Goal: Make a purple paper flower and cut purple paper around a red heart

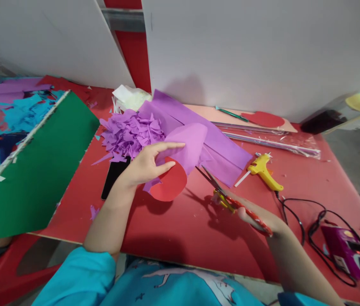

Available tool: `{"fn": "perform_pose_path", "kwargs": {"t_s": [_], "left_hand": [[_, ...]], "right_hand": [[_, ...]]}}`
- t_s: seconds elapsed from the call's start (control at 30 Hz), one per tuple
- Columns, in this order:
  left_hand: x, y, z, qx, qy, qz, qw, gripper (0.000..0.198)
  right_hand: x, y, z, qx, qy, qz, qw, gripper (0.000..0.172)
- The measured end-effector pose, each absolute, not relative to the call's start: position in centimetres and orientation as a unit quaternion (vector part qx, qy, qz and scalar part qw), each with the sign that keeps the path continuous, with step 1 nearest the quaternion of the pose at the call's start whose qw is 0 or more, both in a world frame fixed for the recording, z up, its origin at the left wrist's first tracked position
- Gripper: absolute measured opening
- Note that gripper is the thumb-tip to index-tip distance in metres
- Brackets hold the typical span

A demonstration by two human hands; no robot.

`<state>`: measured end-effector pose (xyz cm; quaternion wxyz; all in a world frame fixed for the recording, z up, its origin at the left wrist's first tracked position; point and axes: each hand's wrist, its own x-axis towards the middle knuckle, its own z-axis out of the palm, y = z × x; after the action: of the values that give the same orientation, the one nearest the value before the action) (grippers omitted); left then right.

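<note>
My left hand (pixel 146 163) grips a red rounded paper piece (pixel 172 185) against a sheet of purple paper (pixel 188 142), thumb on the red one and index finger stretched along the purple. My right hand (pixel 247 212) holds scissors (pixel 220 189) with red and yellow handles. Their blades are slightly apart and point toward the papers, a short gap from them. Beyond my left hand lies a heap of purple paper cuttings (pixel 132 131). Folded purple paper (pixel 227 157) is spread behind the held sheet. A dark phone (pixel 111 180) lies partly under the heap and my left arm.
On the red tabletop (pixel 167 238), a yellow glue gun (pixel 266 172) trails a black cord toward a purple box (pixel 342 250). Plastic-wrapped sheets (pixel 272 142), a green pen (pixel 232 114) and a red cutout (pixel 267 119) lie at the back. A green board (pixel 46 170) stands left.
</note>
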<state>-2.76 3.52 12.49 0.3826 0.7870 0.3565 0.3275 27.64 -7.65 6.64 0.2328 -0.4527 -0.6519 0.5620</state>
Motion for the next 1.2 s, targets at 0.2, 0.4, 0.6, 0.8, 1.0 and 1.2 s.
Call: {"fn": "perform_pose_path", "kwargs": {"t_s": [0.2, 0.4, 0.6, 0.8, 1.0, 1.2], "left_hand": [[-2.3, 3.1, 13.0, 0.809, 0.367, 0.287, 0.359, 0.043], [-2.1, 2.9, 13.4, 0.829, 0.358, 0.263, 0.339, 0.042], [-2.0, 3.2, 12.8, 0.814, 0.371, 0.299, 0.332, 0.042], [-1.6, 3.5, 11.8, 0.749, 0.405, 0.401, 0.338, 0.043], [-0.3, 3.1, 10.9, 0.738, 0.385, 0.426, 0.355, 0.044], [0.5, 2.6, 10.8, 0.782, 0.394, 0.404, 0.263, 0.040]], "right_hand": [[27.2, -7.7, 7.8, -0.430, -0.691, 0.536, 0.225, 0.049], [26.4, -7.0, 8.6, -0.434, -0.715, 0.517, 0.181, 0.045], [26.1, -6.4, 8.8, -0.404, -0.746, 0.498, 0.179, 0.057], [25.5, -5.4, 6.8, -0.458, -0.651, 0.547, 0.259, 0.059], [21.8, -3.6, 5.9, -0.421, -0.547, 0.577, 0.437, 0.037], [17.5, -2.8, 6.9, -0.446, -0.463, 0.558, 0.525, 0.034]]}}
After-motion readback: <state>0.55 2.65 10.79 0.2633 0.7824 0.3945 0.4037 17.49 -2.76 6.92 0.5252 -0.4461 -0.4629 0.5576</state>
